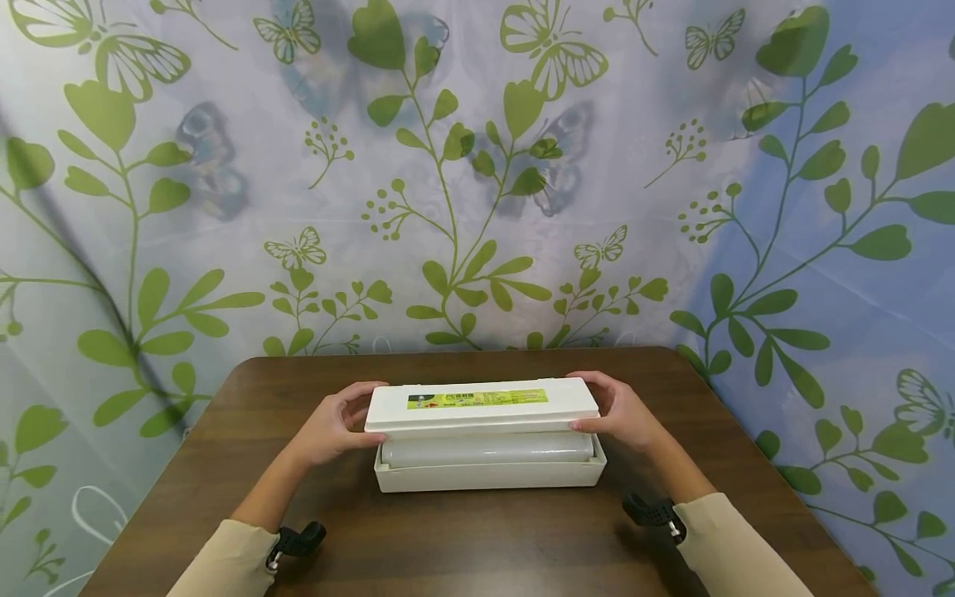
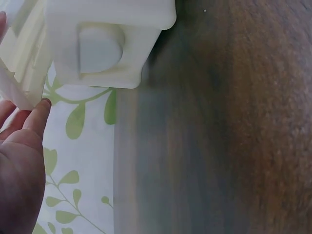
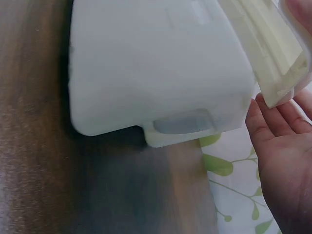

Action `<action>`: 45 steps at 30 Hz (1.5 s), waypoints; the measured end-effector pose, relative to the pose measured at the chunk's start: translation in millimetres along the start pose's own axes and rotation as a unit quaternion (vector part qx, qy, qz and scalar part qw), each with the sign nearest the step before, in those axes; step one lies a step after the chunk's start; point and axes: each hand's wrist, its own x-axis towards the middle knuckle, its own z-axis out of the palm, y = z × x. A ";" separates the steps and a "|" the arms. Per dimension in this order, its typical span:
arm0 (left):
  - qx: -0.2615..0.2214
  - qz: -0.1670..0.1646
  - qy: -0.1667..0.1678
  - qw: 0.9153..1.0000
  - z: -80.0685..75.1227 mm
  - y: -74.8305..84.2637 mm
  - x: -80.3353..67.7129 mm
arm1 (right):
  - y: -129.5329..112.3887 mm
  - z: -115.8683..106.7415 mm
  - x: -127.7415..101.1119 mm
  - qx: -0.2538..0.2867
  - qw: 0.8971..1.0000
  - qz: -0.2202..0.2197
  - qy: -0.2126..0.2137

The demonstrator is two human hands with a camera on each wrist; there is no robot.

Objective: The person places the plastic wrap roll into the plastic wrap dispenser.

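In the head view, a white cling film dispenser sits on the table, its lid [image 1: 485, 420] raised and tilted above the base box [image 1: 488, 478]. A pale roll of cling film [image 1: 488, 450] shows in the gap between them. My left hand [image 1: 328, 427] grips the lid's left end, thumb at the front edge and fingers behind. At the other end, my right hand [image 1: 621, 412] holds the lid the same way. Both wrist views show fingertips at the lid's underside, apart from the base box [image 3: 156, 63]. A yellow-green label [image 1: 477, 400] runs along the lid's top.
The dispenser stands near the middle of a dark brown wooden table [image 1: 477, 547]. Behind the table's far edge hangs a curtain [image 1: 477, 207] printed with green leaves and butterflies. Black straps [image 1: 298, 541] circle both wrists at the beige sleeves.
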 end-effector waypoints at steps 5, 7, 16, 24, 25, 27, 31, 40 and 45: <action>0.010 -0.008 -0.002 1.000 1.8 -1.5 -1.4 | 4.4 3.7 -4.6 0.005 1.000 0.011 0.013; 0.011 -0.008 -0.004 1.000 3.0 -1.6 -2.0 | 7.3 4.4 -6.3 0.006 1.000 0.013 0.016; 0.008 -0.009 -0.014 1.000 8.3 -5.1 -3.2 | 15.5 6.0 -14.9 0.007 1.000 0.005 0.024; 0.004 -0.014 -0.020 1.000 13.9 -11.0 -5.0 | 15.9 6.7 -22.4 0.003 1.000 0.016 0.027; 0.004 -0.014 -0.020 1.000 14.3 -11.7 -5.2 | 16.4 6.6 -23.2 0.003 1.000 0.017 0.026; 0.004 -0.013 -0.022 1.000 15.1 -12.9 -5.8 | 17.5 6.2 -24.5 0.006 1.000 0.018 0.022; 0.012 -0.016 -0.024 1.000 16.1 -14.3 -7.3 | 20.3 6.2 -25.9 0.014 1.000 0.021 0.019; 0.031 -0.019 -0.025 0.999 18.2 -14.9 -11.4 | 21.0 8.3 -28.9 0.022 0.999 0.035 0.013; 0.033 -0.017 -0.027 0.999 19.2 -16.0 -12.3 | 22.4 7.8 -30.9 0.019 0.999 0.030 0.011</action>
